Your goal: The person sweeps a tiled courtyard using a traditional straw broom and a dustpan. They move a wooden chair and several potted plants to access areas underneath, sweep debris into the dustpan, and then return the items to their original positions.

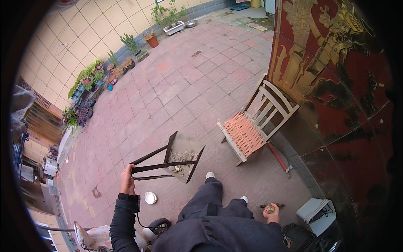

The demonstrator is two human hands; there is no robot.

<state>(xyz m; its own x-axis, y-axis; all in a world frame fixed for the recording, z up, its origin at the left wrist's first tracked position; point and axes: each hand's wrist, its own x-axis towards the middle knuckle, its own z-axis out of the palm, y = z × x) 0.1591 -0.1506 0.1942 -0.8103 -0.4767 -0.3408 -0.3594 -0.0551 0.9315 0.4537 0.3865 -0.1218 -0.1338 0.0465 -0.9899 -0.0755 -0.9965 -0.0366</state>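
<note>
My left hand grips the end of the dark frame handle of a long-handled metal dustpan, held out over the paving. Grey dust and several bits of debris lie in its pan. Low on the right, my right hand is closed around a brownish object; a dark, elongated piece shows behind the fingers. Whether the two belong together, as in a broom seen end-on, I cannot tell. Below the dustpan, a small white bowl sits on the ground near my left forearm.
A wooden chair with a woven orange seat stands front right, a red-handled tool beside it. By the painted wall is a grey bin containing a dark cable. A wheeled vehicle is at lower left. Potted plants line the tiled wall.
</note>
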